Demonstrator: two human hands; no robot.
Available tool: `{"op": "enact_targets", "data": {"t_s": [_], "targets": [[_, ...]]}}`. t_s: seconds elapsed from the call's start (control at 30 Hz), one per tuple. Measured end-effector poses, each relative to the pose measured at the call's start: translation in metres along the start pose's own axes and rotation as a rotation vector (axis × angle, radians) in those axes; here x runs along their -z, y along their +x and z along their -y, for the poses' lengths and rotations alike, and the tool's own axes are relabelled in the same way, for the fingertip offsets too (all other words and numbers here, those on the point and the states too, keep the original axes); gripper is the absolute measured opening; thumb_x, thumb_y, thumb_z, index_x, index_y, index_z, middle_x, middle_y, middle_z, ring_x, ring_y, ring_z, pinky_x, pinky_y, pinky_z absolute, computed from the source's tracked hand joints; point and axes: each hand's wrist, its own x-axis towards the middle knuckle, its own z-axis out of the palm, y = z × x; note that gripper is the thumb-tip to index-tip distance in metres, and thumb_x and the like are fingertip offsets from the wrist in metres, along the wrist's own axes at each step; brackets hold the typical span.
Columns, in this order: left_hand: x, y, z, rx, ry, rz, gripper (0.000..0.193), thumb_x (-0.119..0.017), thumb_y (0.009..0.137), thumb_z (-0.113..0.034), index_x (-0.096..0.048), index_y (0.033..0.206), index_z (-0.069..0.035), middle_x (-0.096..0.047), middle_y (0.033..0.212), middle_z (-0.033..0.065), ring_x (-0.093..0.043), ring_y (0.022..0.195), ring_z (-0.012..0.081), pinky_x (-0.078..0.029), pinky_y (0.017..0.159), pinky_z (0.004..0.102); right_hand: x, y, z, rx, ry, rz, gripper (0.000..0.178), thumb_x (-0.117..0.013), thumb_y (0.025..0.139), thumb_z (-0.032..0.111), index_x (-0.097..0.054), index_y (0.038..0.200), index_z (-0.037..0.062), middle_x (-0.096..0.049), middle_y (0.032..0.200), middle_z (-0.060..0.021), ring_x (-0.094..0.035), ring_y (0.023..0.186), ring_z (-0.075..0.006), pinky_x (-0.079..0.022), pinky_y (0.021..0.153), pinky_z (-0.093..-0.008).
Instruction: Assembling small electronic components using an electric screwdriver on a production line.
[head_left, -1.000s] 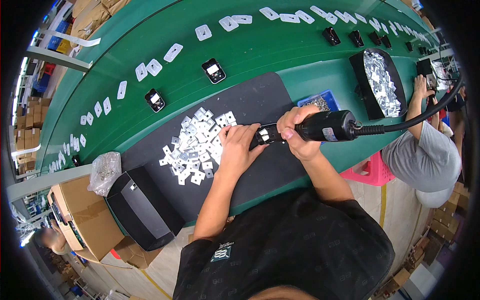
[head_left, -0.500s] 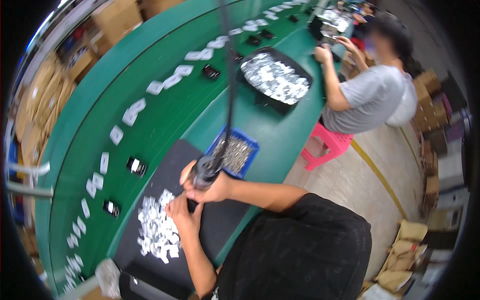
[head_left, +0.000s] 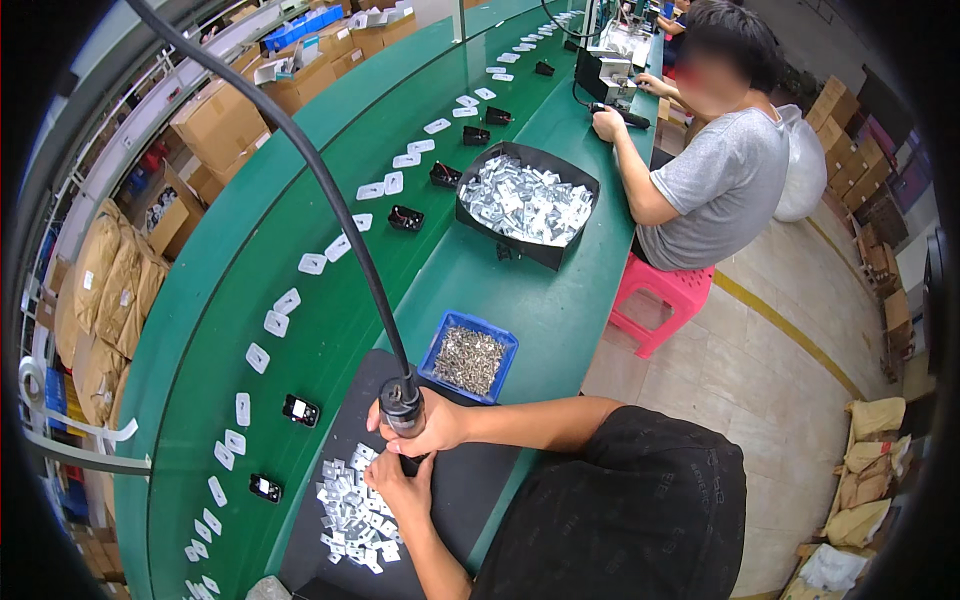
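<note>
My right hand (head_left: 440,422) is wrapped round an electric screwdriver (head_left: 402,405), a black upright body with a thick cable running up and left. Just below it, my left hand (head_left: 402,482) is closed round a small dark piece, mostly hidden under the fingers and the tool. Both hands are over a black mat (head_left: 460,485). Beside my left hand lies a loose pile of small silvery-white metal plates (head_left: 352,510). Beyond my right hand stands a blue tray (head_left: 427,362) full of small metal screws (head_left: 468,360).
A green conveyor (head_left: 215,370) curves along the left, carrying white flat pieces (head_left: 258,358) and black housings (head_left: 300,410). Farther up the bench stands a black bin (head_left: 540,252) of metal plates. A co-worker (head_left: 715,190) sits on a pink stool (head_left: 665,290), one hand on a dark tool.
The view has shifted, so the bench and hands appear lower. The screwdriver stays in my right hand, and my left hand remains close below it. The co-worker's hands have moved apart.
</note>
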Motion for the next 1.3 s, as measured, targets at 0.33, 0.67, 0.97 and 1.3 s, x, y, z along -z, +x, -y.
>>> {"op": "enact_targets", "data": {"t_s": [0.33, 0.67, 0.97, 1.3], "targets": [[-0.002, -0.007, -0.002, -0.033, -0.006, 0.019, 0.058, -0.087, 0.059, -0.023, -0.060, 0.107, -0.003, -0.063, 0.100, 0.0100, -0.057, 0.095, 0.0280, -0.033, 0.094, 0.0424, 0.021, -0.014, 0.078, 0.314, 0.015, -0.199, 0.040, -0.069, 0.080, -0.003, -0.050, 0.115, 0.0006, -0.056, 0.079, -0.0035, -0.055, 0.071, -0.0103, -0.045, 0.063, -0.0245], [-0.005, -0.009, 0.000, -0.102, 0.028, -0.017, 0.058, -0.081, 0.068, -0.025, -0.058, 0.117, -0.005, -0.063, 0.099, 0.0099, -0.057, 0.093, 0.0276, -0.033, 0.094, 0.0429, 0.110, -0.055, 0.105, 0.438, -0.317, -0.860, 0.036, -0.072, 0.079, 0.001, -0.055, 0.111, 0.0002, -0.058, 0.075, -0.0003, -0.056, 0.064, -0.0083, -0.045, 0.059, -0.0249], [-0.007, -0.006, -0.001, -0.077, 0.017, 0.033, 0.057, -0.080, 0.069, -0.022, -0.057, 0.118, -0.004, -0.063, 0.105, 0.0119, -0.058, 0.098, 0.0300, -0.033, 0.096, 0.0436, 0.103, -0.045, 0.113, 0.497, -0.205, -0.672, 0.036, -0.072, 0.078, -0.001, -0.056, 0.110, -0.0001, -0.060, 0.078, -0.0008, -0.056, 0.066, -0.0067, -0.044, 0.059, -0.0233], [-0.010, -0.006, -0.005, -0.062, 0.021, 0.044, 0.056, -0.075, 0.071, -0.018, -0.056, 0.121, -0.002, -0.062, 0.110, 0.0157, -0.058, 0.101, 0.0330, -0.037, 0.094, 0.0437, 0.142, -0.054, 0.105, 0.434, -0.651, -0.870, 0.031, -0.072, 0.079, -0.001, -0.056, 0.106, 0.0010, -0.053, 0.074, 0.0041, -0.046, 0.066, -0.0025, -0.039, 0.059, -0.0205]]}}
